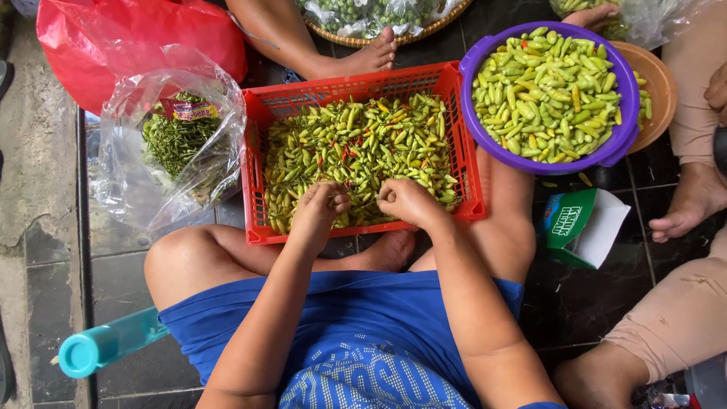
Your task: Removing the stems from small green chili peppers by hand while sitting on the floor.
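Dark glossy stone floor tiles with pale grout lines spread around a small green-and-white cardboard box. Far left of the box, the tiles meet a strip of rough grey concrete. Soft, even daylight falls over everything.

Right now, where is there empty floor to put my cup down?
The biggest bare patch of dark floor lies below the green-and-white carton, between the seated person's knee and the neighbour's tan trouser leg. A smaller strip sits left, under the clear plastic bag. Around the red basket and purple bowl it is crowded.
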